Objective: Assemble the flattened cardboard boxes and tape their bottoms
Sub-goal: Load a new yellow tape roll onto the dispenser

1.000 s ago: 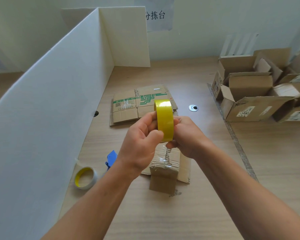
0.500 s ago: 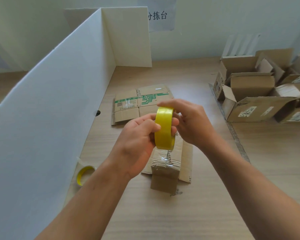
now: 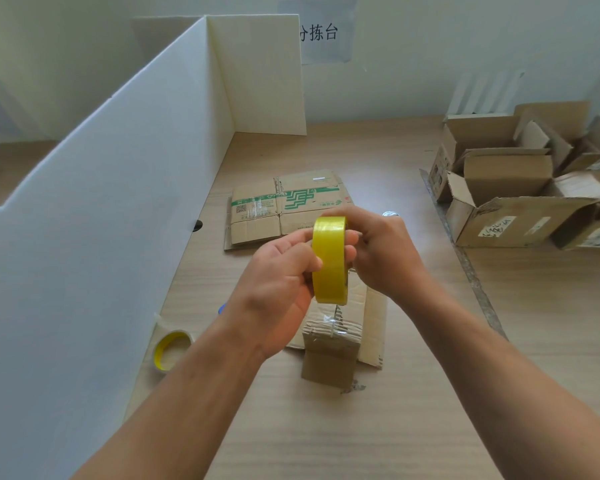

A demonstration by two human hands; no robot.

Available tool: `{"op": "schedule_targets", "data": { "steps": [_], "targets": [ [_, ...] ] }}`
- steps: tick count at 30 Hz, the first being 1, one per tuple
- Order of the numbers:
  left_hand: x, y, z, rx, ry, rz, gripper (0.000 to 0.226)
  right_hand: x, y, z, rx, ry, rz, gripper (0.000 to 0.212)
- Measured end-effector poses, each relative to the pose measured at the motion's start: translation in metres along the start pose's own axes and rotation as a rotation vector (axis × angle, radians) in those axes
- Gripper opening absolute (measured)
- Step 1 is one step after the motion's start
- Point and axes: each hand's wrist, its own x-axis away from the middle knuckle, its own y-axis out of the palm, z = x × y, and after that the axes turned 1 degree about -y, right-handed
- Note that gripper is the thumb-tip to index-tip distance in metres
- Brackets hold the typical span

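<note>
A yellow roll of tape [image 3: 329, 261] stands on edge in the air between both hands. My left hand [image 3: 278, 289] grips its left side, thumb and fingers curled onto the rim. My right hand [image 3: 381, 251] holds the right side, fingers over the top of the roll. Below them an upturned small cardboard box [image 3: 333, 344] stands on the table with clear tape across its bottom flaps. A flattened cardboard box with green print [image 3: 284, 209] lies farther back.
A white corrugated partition [image 3: 111, 188] walls off the left side. A second tape roll [image 3: 170, 348] lies by it, and a blue object [image 3: 221, 309] peeks out beside my left wrist. Several assembled open boxes [image 3: 520, 202] crowd the right of the wooden table [image 3: 378, 427].
The roll and both hands have dropped slightly and come nearer. My right hand moved from below the roll to over its top right side, and the roll turned a little.
</note>
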Motion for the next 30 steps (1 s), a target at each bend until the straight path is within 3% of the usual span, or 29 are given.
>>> {"op": "schedule_targets", "data": {
  "steps": [16, 24, 27, 30],
  "targets": [
    [-0.002, 0.001, -0.001, -0.137, 0.033, -0.074, 0.053, -0.002, -0.001, 0.0, -0.333, 0.285, -0.098, 0.028],
    [-0.005, -0.005, -0.002, -0.125, 0.017, -0.113, 0.055, -0.001, 0.001, -0.002, -0.37, 0.349, -0.139, 0.028],
    [-0.008, -0.008, -0.001, -0.086, 0.023, -0.085, 0.047, -0.001, 0.003, -0.004, -0.431, 0.4, -0.137, 0.032],
    [-0.011, -0.01, -0.001, -0.17, 0.048, 0.004, 0.044, 0.0, 0.006, -0.004, -0.469, 0.431, -0.132, 0.02]
  ]
}}
